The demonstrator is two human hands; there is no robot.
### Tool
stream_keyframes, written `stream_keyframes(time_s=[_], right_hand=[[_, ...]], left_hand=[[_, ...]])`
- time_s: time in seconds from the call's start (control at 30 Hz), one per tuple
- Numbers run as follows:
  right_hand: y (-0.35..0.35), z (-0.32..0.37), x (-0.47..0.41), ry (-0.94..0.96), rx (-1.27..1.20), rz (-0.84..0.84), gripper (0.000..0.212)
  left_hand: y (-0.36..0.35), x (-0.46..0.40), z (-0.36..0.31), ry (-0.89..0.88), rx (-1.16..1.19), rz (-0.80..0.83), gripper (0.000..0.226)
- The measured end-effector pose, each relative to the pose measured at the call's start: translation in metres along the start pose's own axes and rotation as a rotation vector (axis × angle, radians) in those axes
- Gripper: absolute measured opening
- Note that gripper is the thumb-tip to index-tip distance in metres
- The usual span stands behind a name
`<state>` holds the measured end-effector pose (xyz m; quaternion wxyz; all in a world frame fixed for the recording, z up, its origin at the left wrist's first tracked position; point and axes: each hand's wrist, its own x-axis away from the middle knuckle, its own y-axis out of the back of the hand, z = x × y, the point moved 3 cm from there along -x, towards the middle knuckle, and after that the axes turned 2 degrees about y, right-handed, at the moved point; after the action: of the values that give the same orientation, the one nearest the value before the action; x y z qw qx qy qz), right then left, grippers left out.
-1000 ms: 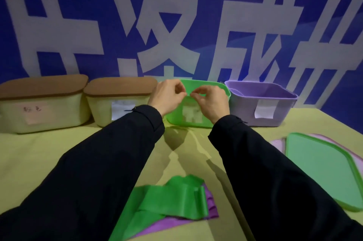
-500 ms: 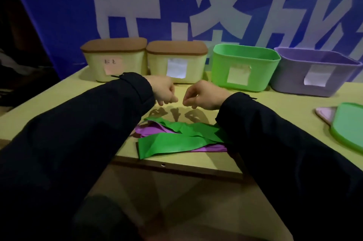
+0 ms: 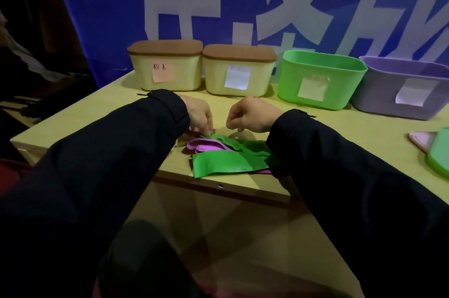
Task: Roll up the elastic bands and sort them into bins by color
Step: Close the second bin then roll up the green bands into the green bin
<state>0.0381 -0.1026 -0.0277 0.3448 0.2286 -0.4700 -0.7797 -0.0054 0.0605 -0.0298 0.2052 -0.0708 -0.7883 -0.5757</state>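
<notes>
Far left of both hands stand two cream plastic bins with brown lids [image 3: 165, 65], the first bearing a pink note, both lidded. A second ago both hands were up at the rim of the open green plastic bin [image 3: 320, 79], fingers pinched together there; now they have come back down to the pale wooden surface [image 3: 102, 113], which suggests one rolled green band has been delivered and the next is being picked up. The left hand [image 3: 199, 115] has its fingers curled down onto the near end of a flat green elastic band [image 3: 223, 163], apparently pinching its tip, though the contact is partly hidden. Just right of it, the right hand [image 3: 252, 114] hovers above the pile with fingers loosely curled, holding nothing that I can see. Directly below and between the fingers lie the loose bands: green strips draped over a purple elastic band [image 3: 206, 146], all unrolled, thin, limp and overlapping, near the surface's front edge. Beyond the right hand sits the open lavender plastic bin [image 3: 393, 88], and far right a green plastic lid [image 3: 439, 154] rests over a purple one
</notes>
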Motion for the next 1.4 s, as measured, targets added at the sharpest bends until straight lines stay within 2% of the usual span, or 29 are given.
stream_keyframes(time_s=[0.1,0.17,0.23,0.33,0.47,0.57,0.67,0.73,0.8,1.0,1.17,1.33,1.4], right_hand=[[0.002,-0.004,0.002,-0.006,-0.042,-0.021,0.004],[0.005,-0.010,0.001,-0.006,-0.057,-0.107,0.008],[0.012,-0.017,-0.001,-0.020,-0.097,-0.263,0.026],[0.032,-0.026,0.002,-0.035,-0.452,-0.439,0.047],[0.071,-0.031,0.021,0.046,-0.737,-0.546,0.036],[0.094,-0.036,0.037,0.035,-0.840,-0.622,0.024],[0.112,-0.042,0.048,0.036,-0.856,-0.700,0.006],[0.121,-0.045,0.055,0.060,-0.874,-0.762,0.004],[0.127,-0.049,0.060,0.068,-0.886,-0.800,0.004],[0.115,-0.068,0.061,0.054,-0.848,-0.806,0.015],[0.083,-0.093,0.056,-0.037,-0.863,-0.804,0.010],[0.051,-0.113,0.055,-0.128,-0.933,-0.772,0.018],[0.047,-0.117,0.055,-0.123,-0.945,-0.752,0.013]], left_hand=[[0.006,0.000,-0.005,-0.072,0.040,-0.135,0.016],[0.014,-0.001,-0.012,-0.164,0.132,-0.278,0.019],[0.023,-0.001,-0.023,-0.277,0.337,-0.391,0.017],[0.038,0.001,-0.049,-0.449,0.576,-0.499,0.015],[0.057,0.004,-0.087,-0.635,0.563,-0.627,0.025],[0.064,0.003,-0.111,-0.727,0.771,-0.650,0.023],[0.063,-0.002,-0.129,-0.721,1.060,-0.598,0.012],[0.057,-0.005,-0.141,-0.720,1.208,-0.497,0.014],[0.052,-0.009,-0.150,-0.738,1.256,-0.460,0.012],[0.033,-0.025,-0.158,-0.703,1.226,-0.524,0.013],[0.004,-0.048,-0.151,-0.652,1.227,-0.552,0.022],[-0.023,-0.060,-0.147,-0.611,1.158,-0.593,0.025],[-0.027,-0.060,-0.144,-0.630,1.130,-0.602,0.021]])
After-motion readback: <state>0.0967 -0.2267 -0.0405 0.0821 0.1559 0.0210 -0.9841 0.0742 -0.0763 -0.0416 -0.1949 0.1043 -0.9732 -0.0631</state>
